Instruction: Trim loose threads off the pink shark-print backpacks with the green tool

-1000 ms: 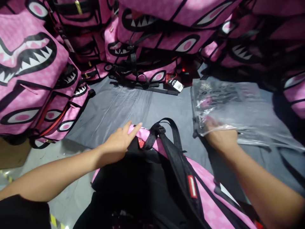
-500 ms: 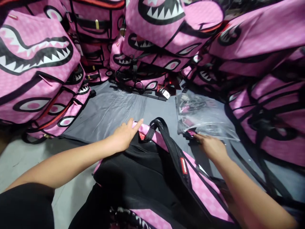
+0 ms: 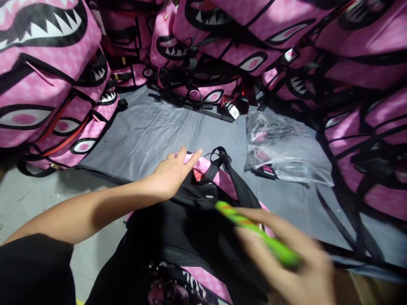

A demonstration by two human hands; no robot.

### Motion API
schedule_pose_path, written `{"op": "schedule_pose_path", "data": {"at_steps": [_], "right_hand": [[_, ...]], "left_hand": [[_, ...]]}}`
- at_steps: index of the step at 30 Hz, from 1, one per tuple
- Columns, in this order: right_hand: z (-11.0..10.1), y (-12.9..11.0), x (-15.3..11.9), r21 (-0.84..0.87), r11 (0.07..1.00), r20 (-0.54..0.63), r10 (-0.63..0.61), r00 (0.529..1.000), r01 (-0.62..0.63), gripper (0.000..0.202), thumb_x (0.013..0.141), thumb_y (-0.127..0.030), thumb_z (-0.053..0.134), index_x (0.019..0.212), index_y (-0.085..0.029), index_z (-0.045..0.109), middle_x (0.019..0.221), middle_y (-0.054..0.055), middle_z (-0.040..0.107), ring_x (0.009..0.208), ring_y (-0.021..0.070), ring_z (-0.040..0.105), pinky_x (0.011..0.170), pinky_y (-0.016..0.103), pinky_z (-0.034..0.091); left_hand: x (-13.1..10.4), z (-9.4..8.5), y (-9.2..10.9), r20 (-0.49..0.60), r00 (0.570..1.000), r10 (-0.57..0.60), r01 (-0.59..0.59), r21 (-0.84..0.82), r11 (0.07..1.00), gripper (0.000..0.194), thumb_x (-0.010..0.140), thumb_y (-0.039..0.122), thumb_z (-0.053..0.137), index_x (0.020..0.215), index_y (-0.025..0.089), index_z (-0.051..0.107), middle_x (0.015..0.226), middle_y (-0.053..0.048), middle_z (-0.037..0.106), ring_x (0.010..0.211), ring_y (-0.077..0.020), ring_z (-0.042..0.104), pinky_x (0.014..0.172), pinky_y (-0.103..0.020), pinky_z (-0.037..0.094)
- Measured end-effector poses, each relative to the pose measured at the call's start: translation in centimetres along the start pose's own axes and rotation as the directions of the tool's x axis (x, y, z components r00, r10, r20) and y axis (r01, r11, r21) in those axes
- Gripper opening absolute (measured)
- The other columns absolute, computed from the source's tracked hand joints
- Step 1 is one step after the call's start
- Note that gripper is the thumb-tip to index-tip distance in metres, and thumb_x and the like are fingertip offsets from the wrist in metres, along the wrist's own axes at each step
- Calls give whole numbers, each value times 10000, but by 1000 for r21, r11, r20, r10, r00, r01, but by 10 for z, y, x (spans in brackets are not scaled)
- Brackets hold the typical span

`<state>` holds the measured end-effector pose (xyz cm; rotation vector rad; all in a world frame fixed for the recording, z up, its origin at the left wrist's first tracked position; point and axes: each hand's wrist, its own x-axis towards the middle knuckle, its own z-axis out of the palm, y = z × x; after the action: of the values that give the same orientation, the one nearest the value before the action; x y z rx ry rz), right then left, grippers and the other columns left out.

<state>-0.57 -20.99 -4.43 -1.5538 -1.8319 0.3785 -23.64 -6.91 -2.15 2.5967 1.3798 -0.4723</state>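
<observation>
A black and pink backpack (image 3: 190, 228) lies in front of me, its black back panel and straps facing up. My left hand (image 3: 171, 171) is on its top edge beside the carry loop (image 3: 211, 171), with one digit stretched out and the others bent over the pink edge. My right hand (image 3: 286, 250), blurred by motion, is closed round a slim bright-green tool (image 3: 257, 231) with orange marks. The tool points left over the back panel; its dark tip is too smeared to name.
Pink shark-face backpacks are stacked at the left (image 3: 57, 93), at the back (image 3: 216, 55) and at the right (image 3: 369, 114). A clear plastic bag (image 3: 292, 148) with small items lies on the grey cloth surface (image 3: 152, 127). A white hang tag (image 3: 233, 111) lies near the back stack.
My right hand has moved from beside the clear plastic bag back toward me, over the backpack, and the green tool now shows in it. My left hand stays on the backpack's top edge. The view has shifted.
</observation>
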Motion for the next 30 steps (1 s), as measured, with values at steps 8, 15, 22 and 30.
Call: {"op": "schedule_pose_path", "data": {"at_steps": [8, 15, 22, 30], "right_hand": [[73, -12, 52, 237, 965, 252, -173, 952, 112, 222, 854, -253, 682, 1071, -227, 714, 1027, 73, 730, 936, 195, 692, 826, 368, 599], [84, -16, 51, 189, 971, 213, -189, 959, 149, 223, 851, -234, 689, 1071, -209, 707, 1016, 74, 756, 937, 214, 692, 850, 427, 566], [88, -22, 49, 107, 987, 178, -135, 975, 117, 169, 857, -209, 660, 1020, -202, 705, 983, 67, 758, 894, 216, 697, 781, 409, 537], [87, -30, 42, 84, 996, 132, -47, 990, 36, 160, 858, -215, 653, 1013, -215, 693, 954, 55, 757, 862, 217, 690, 772, 416, 521]], "left_hand": [[-2, -7, -1, 50, 999, -14, 17, -62, 998, 890, 834, -39, 438, 1552, 292, 30, 1592, -202, 175, 1245, -348, 508, 883, -426, 556], [5, -4, -3, 70, 997, -11, 16, -67, 998, 871, 851, -43, 400, 1551, 301, 12, 1586, -186, 187, 1241, -336, 507, 891, -429, 556], [6, -7, -2, 91, 995, -27, 36, -90, 995, 850, 861, -40, 375, 1552, 306, 22, 1586, -177, 182, 1232, -329, 504, 889, -422, 554], [5, -5, -1, 69, 997, -28, 33, -66, 997, 872, 841, -53, 370, 1552, 297, 5, 1572, -180, 204, 1194, -318, 528, 862, -413, 558]]}}
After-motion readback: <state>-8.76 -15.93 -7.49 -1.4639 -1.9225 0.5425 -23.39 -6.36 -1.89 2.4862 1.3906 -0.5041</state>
